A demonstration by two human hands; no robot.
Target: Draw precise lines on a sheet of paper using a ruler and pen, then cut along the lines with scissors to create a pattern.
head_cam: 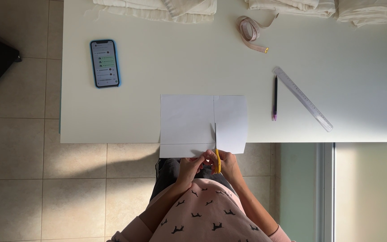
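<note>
The right hand (228, 163) grips yellow-handled scissors (217, 152), blades partway up a drawn line in the white paper sheet (187, 121), which overhangs the table (135, 112) edge at 6 o'clock. The left hand (192, 165) pinches the sheet's near edge. Good cutting here probably means keeping that edge taut and the blades on the line (long, steady strokes). No packages or signs show; a blue-cased phone (105, 63) lies at 10 o'clock.

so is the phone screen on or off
On. The phone lies face up on the white table, and its screen is lit, showing rows of light and green message bubbles.
</note>
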